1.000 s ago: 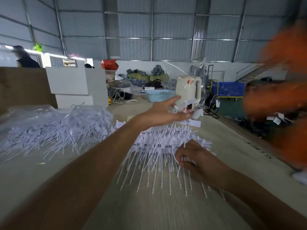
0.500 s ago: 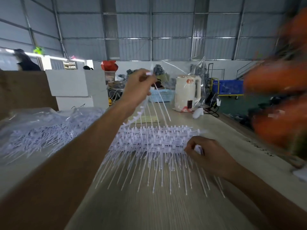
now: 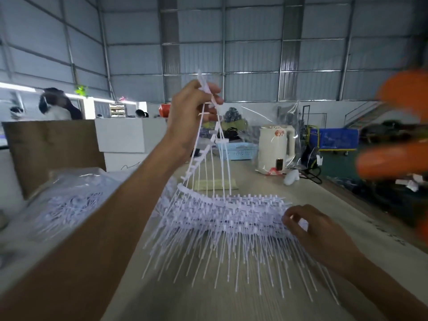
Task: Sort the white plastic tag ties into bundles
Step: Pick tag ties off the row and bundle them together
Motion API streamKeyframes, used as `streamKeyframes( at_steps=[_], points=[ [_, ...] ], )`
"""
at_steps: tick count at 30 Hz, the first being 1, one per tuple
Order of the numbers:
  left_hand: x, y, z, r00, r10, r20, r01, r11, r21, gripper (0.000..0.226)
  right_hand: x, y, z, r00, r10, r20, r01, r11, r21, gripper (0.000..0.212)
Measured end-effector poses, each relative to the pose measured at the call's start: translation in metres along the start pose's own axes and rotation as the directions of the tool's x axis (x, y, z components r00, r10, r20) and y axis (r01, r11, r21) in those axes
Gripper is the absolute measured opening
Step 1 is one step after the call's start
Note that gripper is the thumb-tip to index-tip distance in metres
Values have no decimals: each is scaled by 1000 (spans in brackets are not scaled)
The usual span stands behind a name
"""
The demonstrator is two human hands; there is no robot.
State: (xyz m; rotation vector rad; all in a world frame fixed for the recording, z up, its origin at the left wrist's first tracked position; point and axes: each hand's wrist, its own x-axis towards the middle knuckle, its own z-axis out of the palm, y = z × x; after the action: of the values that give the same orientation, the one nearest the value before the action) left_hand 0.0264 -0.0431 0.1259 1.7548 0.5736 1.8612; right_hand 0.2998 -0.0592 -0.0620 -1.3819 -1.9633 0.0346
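— What do my hands hold?
— My left hand [image 3: 193, 110], raised at twelve o'clock, pinches a strip of tag ties [image 3: 203, 144]; my right hand [image 3: 312, 230] grips the pile [image 3: 222, 218] at four o'clock.
— Room?
— Bare table [image 3: 208, 304] at six o'clock.

Cream kettle [image 3: 276, 149], blue basket [image 3: 238, 151] behind.

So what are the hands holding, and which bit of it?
The left hand pinches the top end of a strip of white tag ties, lifted off the pile. The right hand grips the right end of the pile of ties on the table.
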Motion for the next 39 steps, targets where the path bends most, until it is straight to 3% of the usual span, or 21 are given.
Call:
streamKeyframes(
  at_steps=[5, 11, 15, 17, 19, 20, 22, 24, 27, 30, 32, 35, 39],
  points=[
    [-9, 2, -4, 997, 75, 29, -75, 997, 9, 19, -2, -11, 2, 993, -7, 121, 11, 1000, -29, 14],
    [2, 31, -2, 982, 178, -65, -179, 984, -13, 30, -2, -18, 0, 988, 30, 150, -25, 999, -31, 13],
    [7, 52, 0, 977, 210, -33, -212, 963, -168, 24, -4, -21, 2, 987, 25, 160, -28, 1000, 15, 10],
    [5, 57, -4, 983, 183, -10, -178, 943, -283, 27, -4, -22, 5, 989, 54, 137, -74, 987, 144, 9],
    [2, 59, -11, 991, 133, 9, -117, 903, -413, 25, -2, -26, 4, 986, 120, 115, -157, 903, 400, 11],
    [0, 60, -14, 993, 113, 17, -92, 877, -471, 22, -1, -29, 4, 980, 161, 112, -197, 812, 550, 12],
    [-5, 56, -23, 996, 88, 30, -55, 823, -565, 20, 3, -32, 4, 949, 256, 184, -294, 508, 810, 23],
    [-10, 49, -33, 997, 55, 47, -14, 782, -623, 20, 7, -35, 4, 916, 278, 290, -357, 231, 905, 47],
    [-24, 28, -50, 999, -46, 23, 51, 776, -629, 32, 15, -35, -4, 925, 228, 305, -325, 52, 944, 62],
    [-51, -4, -66, 982, -189, -4, 140, 745, -652, 26, 16, -32, -17, 947, 200, 251, -246, -49, 968, 46],
    [-72, -23, -79, 961, -275, -1, 212, 744, -633, 18, 14, -28, -22, 943, 190, 274, -251, -138, 958, 49],
    [-101, -44, -96, 920, -390, -42, 295, 758, -582, 13, 13, -26, -21, 928, 155, 340, -327, -102, 940, 65],
    [-128, -58, -103, 888, -399, -227, 378, 916, -132, 37, 9, -21, -15, 907, 123, 403, -403, -23, 915, 79]
  ],
)
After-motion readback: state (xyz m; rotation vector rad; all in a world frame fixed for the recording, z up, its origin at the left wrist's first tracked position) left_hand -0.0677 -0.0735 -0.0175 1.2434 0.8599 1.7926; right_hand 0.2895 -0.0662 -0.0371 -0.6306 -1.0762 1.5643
